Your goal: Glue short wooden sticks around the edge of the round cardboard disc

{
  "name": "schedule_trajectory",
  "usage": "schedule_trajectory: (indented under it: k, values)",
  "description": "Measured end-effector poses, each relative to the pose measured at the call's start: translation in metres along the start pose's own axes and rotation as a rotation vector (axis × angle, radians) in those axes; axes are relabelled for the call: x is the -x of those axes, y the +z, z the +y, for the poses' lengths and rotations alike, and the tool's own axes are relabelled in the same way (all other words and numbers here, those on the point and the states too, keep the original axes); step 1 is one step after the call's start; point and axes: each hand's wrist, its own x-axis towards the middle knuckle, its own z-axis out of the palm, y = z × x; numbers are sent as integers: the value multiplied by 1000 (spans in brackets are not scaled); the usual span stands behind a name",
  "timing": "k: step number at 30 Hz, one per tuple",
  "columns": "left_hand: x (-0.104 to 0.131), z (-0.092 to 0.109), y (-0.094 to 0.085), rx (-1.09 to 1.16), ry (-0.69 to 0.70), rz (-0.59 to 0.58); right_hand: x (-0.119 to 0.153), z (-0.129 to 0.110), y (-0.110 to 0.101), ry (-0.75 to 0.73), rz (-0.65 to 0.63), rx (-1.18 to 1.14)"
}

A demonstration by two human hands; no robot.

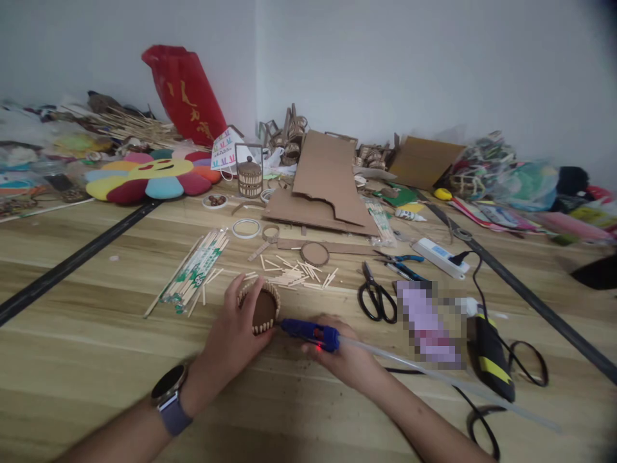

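With fingers bent around its rim, my left hand (236, 331) holds a small round basket (265, 308) with a brown base and a wall of short wooden sticks. My right hand (342, 354) is closed around a blue hot glue gun (308, 332). A red light glows on the gun, and a long clear glue stick (434, 370) juts from its back. The gun's nozzle is at the right side of the basket's wall; whether it touches is too small to tell. Cut stick pieces (294, 275) lie scattered just beyond the basket.
Bundled sticks (200, 267) lie at the left. Scissors (376, 299), pliers (400, 258) and a power strip (440, 257) with a black cord lie at the right. Cardboard sheets (328, 186), a cardboard disc (314, 253) and a finished lidded bucket (249, 177) stand farther back.
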Motion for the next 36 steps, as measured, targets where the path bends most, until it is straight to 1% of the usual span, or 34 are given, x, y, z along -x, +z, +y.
schedule_trajectory:
  k: [12, 15, 17, 19, 20, 23, 25, 27, 29, 33, 36]
  values:
    - [0, 0, 0, -5, 14, -4, 0, -3, 0, 23, -14, -52]
    - [1, 1, 1, 12, 16, -14, -3, -7, -3, 49, -25, -131]
    - [1, 2, 2, 27, 7, -22, -5, -9, -12, 99, -65, -233]
    - [1, 3, 1, 34, -3, -21, -5, -10, -28, 171, -165, -362]
    - [0, 3, 1, 31, -6, -19, -5, -9, -37, 206, -243, -424]
    - [0, 2, 0, 22, -17, -9, -4, -2, -62, 335, -532, -573]
    - [0, 2, 0, 24, -16, -16, -3, 3, -72, 422, -655, -582]
    - [0, 1, 0, 28, -5, -21, -1, 4, -77, 477, -703, -507]
    - [0, 1, 0, 29, -1, -17, 1, 3, -78, 471, -696, -367]
    - [0, 1, 0, 28, -15, -27, 1, 0, -82, 315, -570, 39]
    - [0, 0, 0, 32, -15, -35, -11, 2, -87, 241, -410, 331]
